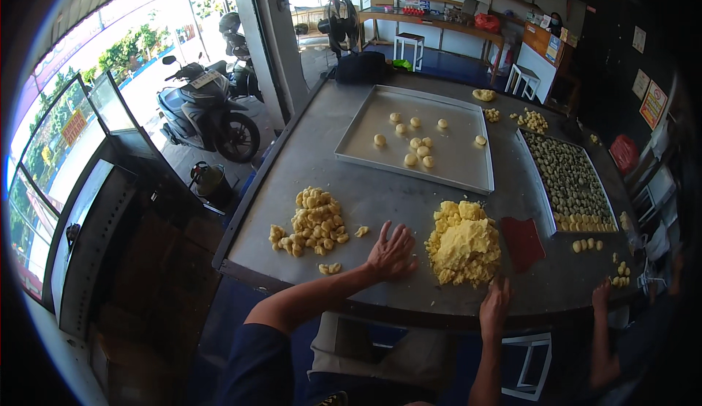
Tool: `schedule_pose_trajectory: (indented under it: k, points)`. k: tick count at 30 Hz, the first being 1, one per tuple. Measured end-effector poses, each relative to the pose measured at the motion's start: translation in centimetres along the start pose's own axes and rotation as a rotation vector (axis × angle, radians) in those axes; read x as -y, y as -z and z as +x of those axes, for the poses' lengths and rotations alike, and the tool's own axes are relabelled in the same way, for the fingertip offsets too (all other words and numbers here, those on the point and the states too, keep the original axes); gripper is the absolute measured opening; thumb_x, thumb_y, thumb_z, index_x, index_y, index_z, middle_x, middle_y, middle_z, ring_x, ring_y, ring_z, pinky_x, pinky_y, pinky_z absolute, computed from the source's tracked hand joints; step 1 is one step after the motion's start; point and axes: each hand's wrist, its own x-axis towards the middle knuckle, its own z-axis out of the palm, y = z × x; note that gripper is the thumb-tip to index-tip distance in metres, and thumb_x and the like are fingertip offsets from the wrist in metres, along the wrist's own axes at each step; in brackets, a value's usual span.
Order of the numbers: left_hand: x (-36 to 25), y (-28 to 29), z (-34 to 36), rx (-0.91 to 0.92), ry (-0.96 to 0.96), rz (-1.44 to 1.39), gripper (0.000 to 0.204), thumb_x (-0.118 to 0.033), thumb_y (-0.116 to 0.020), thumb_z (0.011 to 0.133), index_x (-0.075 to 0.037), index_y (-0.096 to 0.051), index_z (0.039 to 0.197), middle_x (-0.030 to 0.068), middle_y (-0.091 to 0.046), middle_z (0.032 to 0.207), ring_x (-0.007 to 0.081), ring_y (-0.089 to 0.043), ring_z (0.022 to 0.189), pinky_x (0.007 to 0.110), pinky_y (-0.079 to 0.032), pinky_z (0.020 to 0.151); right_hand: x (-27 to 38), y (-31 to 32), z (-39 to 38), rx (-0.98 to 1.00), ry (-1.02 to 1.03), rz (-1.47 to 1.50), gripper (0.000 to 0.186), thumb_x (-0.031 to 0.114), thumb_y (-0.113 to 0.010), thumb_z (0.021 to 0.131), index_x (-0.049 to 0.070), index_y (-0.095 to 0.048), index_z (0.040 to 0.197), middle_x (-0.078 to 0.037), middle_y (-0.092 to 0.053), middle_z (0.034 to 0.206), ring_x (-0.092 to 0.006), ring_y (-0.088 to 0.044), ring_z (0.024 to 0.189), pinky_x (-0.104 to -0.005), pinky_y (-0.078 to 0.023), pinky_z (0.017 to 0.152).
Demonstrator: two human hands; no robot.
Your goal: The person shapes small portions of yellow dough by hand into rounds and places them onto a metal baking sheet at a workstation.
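Observation:
My left hand [393,252] lies palm down over the metal table [380,292], fingers spread and nothing in them. To its left sits a heap of small dough pieces [314,219], with a few loose bits beside it. On its right stands a crumbly mound of yellow dough [465,245]. At the mound's near right edge is my right hand [496,298], its fingers curled in; whatever they may hold is hidden. A flat dark red sheet [522,244] lies just right of the mound.
Farther back, a large metal tray [358,159] bears several round dough balls [415,143]. Another tray [537,186] at right is packed with dark greenish pieces. A co-worker's hand [601,295] rests at the table's right edge. A motorbike [208,106] stands beyond the pillar.

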Motion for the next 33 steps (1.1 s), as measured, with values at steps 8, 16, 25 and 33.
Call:
schedule_pose_trajectory:
  k: [8, 16, 25, 33]
  points:
    - [-0.7, -0.4, -1.8, 0.020, 0.040, 0.384, 0.037, -0.032, -0.060, 0.087, -0.001, -0.055, 0.107, 0.0155, -0.050, 0.113, 0.0302, -0.046, 0.119, 0.057, -0.026, 0.104, -0.1, 1.1, 0.7, 0.075, -0.145, 0.328, 0.033, -0.008, -0.062, 0.085, -0.007, -0.064, 0.117, -0.022, -0.062, 0.110, -0.0410, -0.058, 0.106, -0.0486, -0.047, 0.089]
    - [-4.0, 4.3, -3.2, -0.011, 0.233, 0.148, 0.036, -0.027, -0.059, 0.089, 0.002, -0.056, 0.110, 0.0165, -0.052, 0.109, 0.0312, -0.047, 0.113, 0.054, -0.031, 0.098, -1.7, 2.4, 2.0, 0.198, 0.020, 0.122, 0.037, -0.005, -0.064, 0.086, -0.006, -0.059, 0.123, -0.026, -0.057, 0.119, -0.0415, -0.057, 0.109, -0.0478, -0.049, 0.088]
    - [-4.6, 6.0, -5.7, 0.143, 0.617, -0.306, 0.030, -0.023, -0.061, 0.092, -0.004, -0.060, 0.115, 0.0148, -0.060, 0.112, 0.0328, -0.052, 0.110, 0.049, -0.037, 0.095, 0.7, 3.3, -1.8, 0.249, 0.020, 0.019, 0.044, -0.008, -0.054, 0.090, -0.002, -0.055, 0.133, -0.026, -0.048, 0.140, -0.0396, -0.052, 0.123, -0.0477, -0.043, 0.106]
    - [-5.9, 6.9, -3.8, -0.036, 0.886, -0.914, 0.033, -0.028, -0.064, 0.095, 0.002, -0.071, 0.108, 0.0151, -0.074, 0.094, 0.0247, -0.072, 0.092, 0.035, -0.055, 0.082, 0.5, 3.9, -0.8, 0.171, -0.286, 0.637, 0.040, -0.001, -0.057, 0.093, 0.002, -0.061, 0.132, -0.022, -0.062, 0.124, -0.0336, -0.061, 0.111, -0.0384, -0.052, 0.088]
